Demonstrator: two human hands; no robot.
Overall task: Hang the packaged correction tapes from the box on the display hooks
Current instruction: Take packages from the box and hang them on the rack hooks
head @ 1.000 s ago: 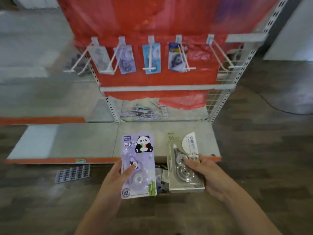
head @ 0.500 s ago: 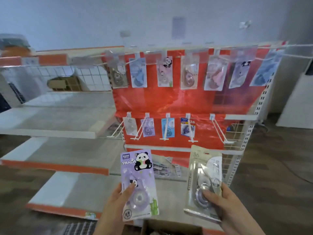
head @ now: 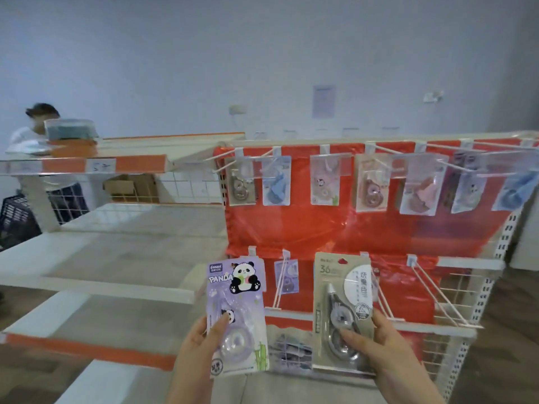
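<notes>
My left hand grips a purple panda correction tape pack by its lower edge, upright. My right hand holds a beige correction tape pack, thumb across its blister. Both packs are raised in front of the red display panel. The top row of hooks carries several hung packs. On the lower row, one hook carries a purple pack, and the right-hand hook is bare. The box is out of view.
Grey shelves with orange edges extend to the left. A person stands behind the far left shelf beside a dark crate. A white wire grid side panel closes the rack on the right.
The view has tilted up from the floor and box to the display rack. Both hands have lifted their packs toward the lower hooks.
</notes>
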